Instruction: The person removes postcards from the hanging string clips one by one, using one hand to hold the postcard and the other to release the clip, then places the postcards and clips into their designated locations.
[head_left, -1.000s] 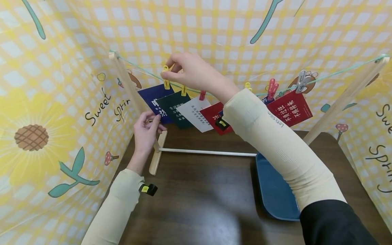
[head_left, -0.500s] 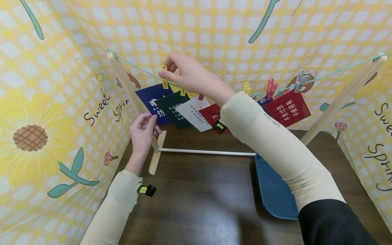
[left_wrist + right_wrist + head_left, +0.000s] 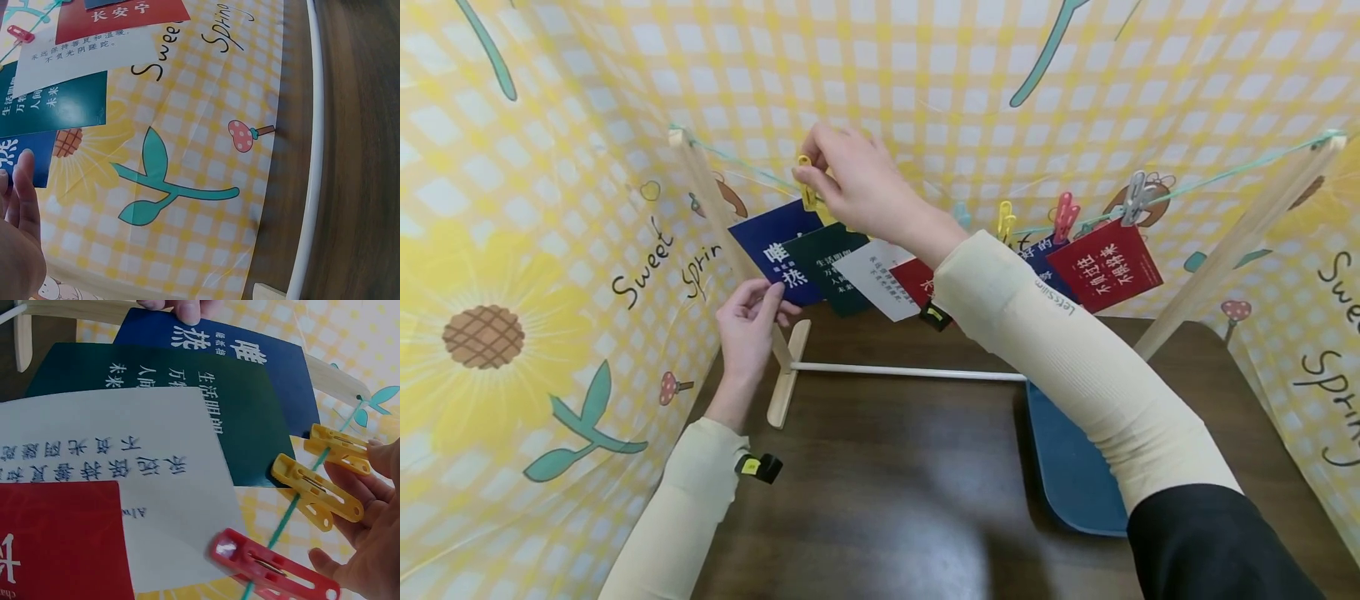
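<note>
My left hand pinches the lower left edge of a dark blue card, with the thumb on its printed face. At that card's upper corner, my right hand pinches a yellow clothespin between thumb and fingers. The clothespin sits on the green string. Beside it hang a dark green card on a second yellow clothespin and a white card on a red clothespin. A red card overlaps the white one.
Two wooden posts hold up the string, joined low down by a white rod. Farther right hang another red card and more clothespins. A blue tray stands on the brown table, partly under my right arm.
The blue card has shifted slightly left, and more of its white lettering shows. My left hand has moved a little left with it. My right hand stays at the yellow clothespin.
</note>
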Tool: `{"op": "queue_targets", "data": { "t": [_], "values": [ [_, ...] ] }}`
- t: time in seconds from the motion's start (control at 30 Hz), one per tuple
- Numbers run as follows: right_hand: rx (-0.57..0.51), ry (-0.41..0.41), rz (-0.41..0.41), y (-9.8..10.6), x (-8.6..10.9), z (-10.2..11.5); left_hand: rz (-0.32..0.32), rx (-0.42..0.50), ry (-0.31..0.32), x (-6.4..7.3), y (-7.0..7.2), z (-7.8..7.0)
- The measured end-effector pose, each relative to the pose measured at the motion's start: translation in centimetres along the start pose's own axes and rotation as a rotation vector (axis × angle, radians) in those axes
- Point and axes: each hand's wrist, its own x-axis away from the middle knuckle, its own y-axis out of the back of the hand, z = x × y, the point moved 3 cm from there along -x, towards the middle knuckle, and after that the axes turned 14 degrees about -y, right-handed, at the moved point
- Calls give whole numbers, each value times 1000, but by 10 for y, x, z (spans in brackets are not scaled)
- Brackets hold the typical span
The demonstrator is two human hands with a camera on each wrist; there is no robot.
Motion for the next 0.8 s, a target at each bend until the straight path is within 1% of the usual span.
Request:
{"op": "queue_targets", "data": {
  "t": [0.2,0.37,0.53,0.7,0.8],
  "values": [
    [11,22,-67,0,-1,-1,12,-14,-17,-2,2,-1],
    [-21,65,-142,0,-2,-2,7,-13,-15,-2,7,-1],
    [-62,104,-208,2,0,-3,-12,-19,-13,-2,10,-2],
    [-85,117,-247,4,0,-5,-20,-2,-29,-3,11,-4],
    [-88,112,-251,3,0,-5,-25,16,-31,-4,13,-5]
  ]
}}
